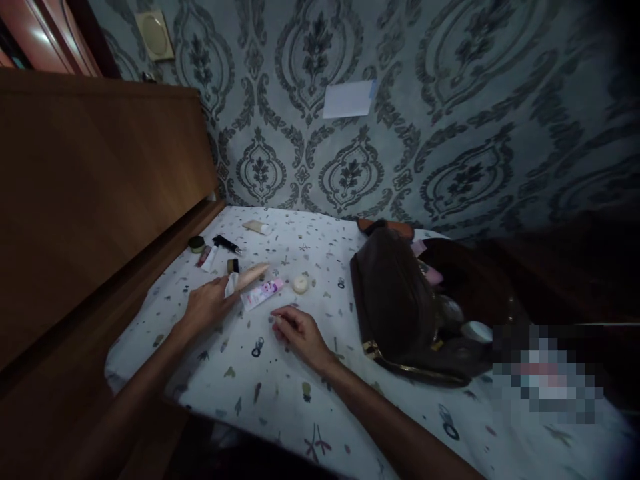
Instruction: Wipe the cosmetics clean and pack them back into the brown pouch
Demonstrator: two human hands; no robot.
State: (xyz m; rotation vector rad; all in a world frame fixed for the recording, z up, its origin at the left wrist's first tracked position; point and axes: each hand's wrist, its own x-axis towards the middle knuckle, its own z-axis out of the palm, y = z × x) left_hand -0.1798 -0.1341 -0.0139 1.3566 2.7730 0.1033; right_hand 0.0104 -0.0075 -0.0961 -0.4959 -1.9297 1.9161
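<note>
My left hand [209,301] is closed around the white end of a peach-coloured tube [251,274], over the left part of the patterned white sheet [280,373]. Just right of it lies a pink and white tube [262,293]. A small round cream-coloured jar [300,285] sits beyond my right hand [300,335], whose fingers are curled with thumb and forefinger together; whether anything small is between them is too unclear to tell. Behind my left hand are a small dark jar [233,266], a black tube [227,244], a white tube [209,259] and a green-lidded jar [197,244].
An open dark brown bag [393,300] with items inside stands at the right. Behind it lies a brown case [405,230]. A beige tube [257,227] rests near the wall. Wooden furniture [100,167] borders the left side. The far right holds a pixelated patch.
</note>
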